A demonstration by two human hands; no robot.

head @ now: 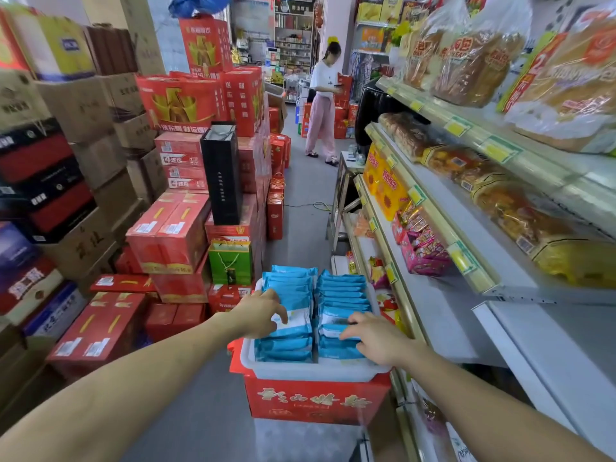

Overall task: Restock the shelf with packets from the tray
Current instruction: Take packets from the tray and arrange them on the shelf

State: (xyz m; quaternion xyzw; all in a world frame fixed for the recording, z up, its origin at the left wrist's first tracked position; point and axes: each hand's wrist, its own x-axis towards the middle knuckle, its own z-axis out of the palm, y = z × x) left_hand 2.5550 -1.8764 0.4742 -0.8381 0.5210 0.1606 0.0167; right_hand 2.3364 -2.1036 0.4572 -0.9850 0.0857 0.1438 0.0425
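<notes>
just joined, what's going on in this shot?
A person stands in a shop aisle with both hands in a white tray of blue packets, which sits on a red box. The left hand curls its fingers over the left row, and the right hand pinches packets in the right row. No packet is clear of the tray yet. The shelf to the right has bare space.

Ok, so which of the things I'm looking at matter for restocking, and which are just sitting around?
For the job: blue packets, white tray holding them, bare shelf on the right, left hand and right hand, both on the packets.

Just lying about: red cartons, black bag, green bag, bread loaves, red box under the tray, person down the aisle.
</notes>
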